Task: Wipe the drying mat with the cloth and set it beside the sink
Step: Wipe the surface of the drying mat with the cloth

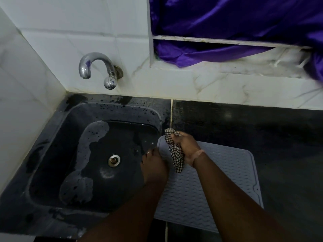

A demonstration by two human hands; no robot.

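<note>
A pale grey ribbed drying mat lies flat on the dark counter, just right of the dark sink. My right hand is closed around a black-and-white checked cloth over the mat's far left corner, and the cloth's loose end hangs down onto the mat. My left hand rests at the mat's left edge by the sink rim, fingers curled at that edge; whether it pinches the mat is hidden. Both forearms cover the mat's near left part.
A chrome tap juts from the white tiled wall above the sink. The basin holds foamy patches and a metal drain. Purple fabric hangs in the window recess at the upper right. Bare dark counter extends right of the mat.
</note>
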